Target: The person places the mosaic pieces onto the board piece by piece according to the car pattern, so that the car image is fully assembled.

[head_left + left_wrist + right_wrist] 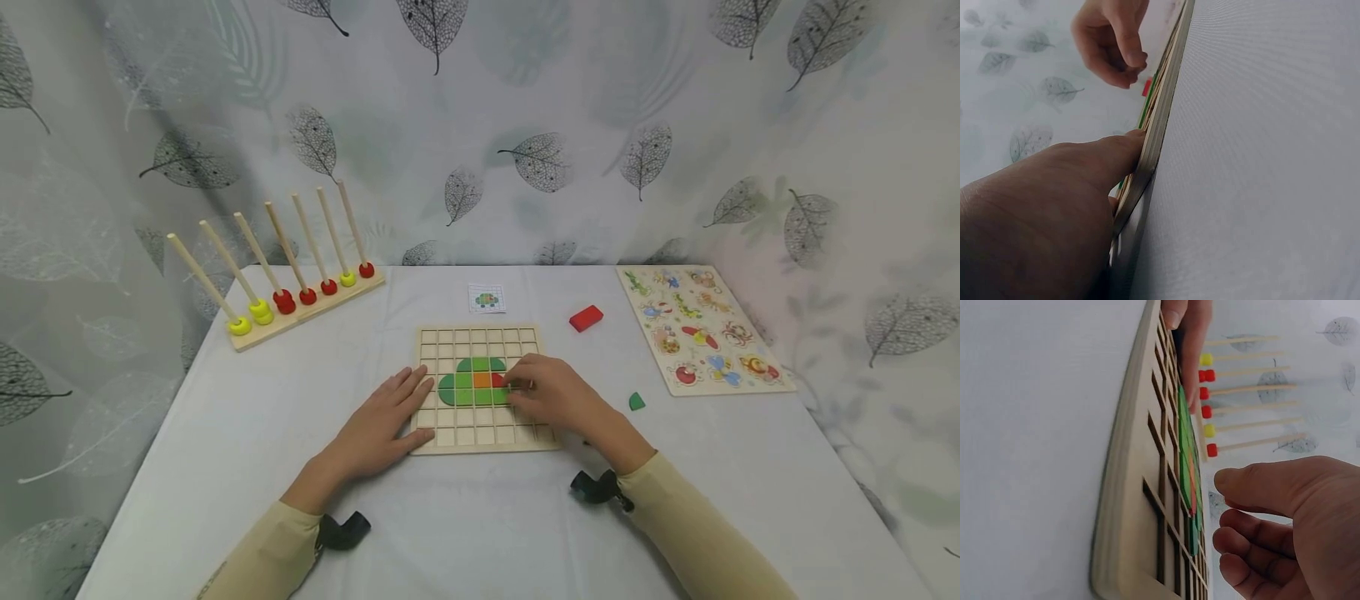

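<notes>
A wooden grid board (465, 436) lies flat in the head view. Green tiles (464, 396), an orange tile (481, 380) and a red tile (497, 381) fill several of its middle squares. My left hand (382, 425) rests along the board's left edge, fingers extended over it and thumb at the near left corner. Over the right half hovers my right hand (551, 390), fingertips close by the red tile. In the right wrist view the right thumb (1260, 481) and loosely bent fingers stand apart, with nothing between them.
Behind the board lies a small picture card (487, 298). To the right are a red block (586, 317), a loose green tile (636, 401) and an insect picture board (705, 329). A peg stand (309, 310) with red and yellow beads stands at the back left.
</notes>
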### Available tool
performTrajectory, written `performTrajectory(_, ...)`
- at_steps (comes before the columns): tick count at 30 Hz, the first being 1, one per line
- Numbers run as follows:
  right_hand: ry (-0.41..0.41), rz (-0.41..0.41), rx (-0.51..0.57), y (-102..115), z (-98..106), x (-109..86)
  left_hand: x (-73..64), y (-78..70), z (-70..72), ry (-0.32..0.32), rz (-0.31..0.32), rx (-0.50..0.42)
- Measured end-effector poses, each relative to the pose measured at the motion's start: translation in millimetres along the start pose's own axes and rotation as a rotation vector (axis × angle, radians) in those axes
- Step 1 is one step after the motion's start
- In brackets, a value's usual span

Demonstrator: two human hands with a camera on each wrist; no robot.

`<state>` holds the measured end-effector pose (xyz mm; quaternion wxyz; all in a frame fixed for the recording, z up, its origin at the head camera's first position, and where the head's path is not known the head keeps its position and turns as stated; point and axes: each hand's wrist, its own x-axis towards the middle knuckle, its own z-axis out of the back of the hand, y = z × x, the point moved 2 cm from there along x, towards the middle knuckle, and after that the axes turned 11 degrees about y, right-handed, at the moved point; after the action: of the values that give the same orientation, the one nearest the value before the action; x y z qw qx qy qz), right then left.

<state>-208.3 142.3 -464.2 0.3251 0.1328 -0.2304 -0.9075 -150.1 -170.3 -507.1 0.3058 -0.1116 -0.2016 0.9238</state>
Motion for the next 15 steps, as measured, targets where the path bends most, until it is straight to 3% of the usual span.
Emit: performTrajectory(15,-0.054,-0.027,-0.032,-12,28,-23.5,-0.1,-1.2,0.8,0.007,0.014,0.005)
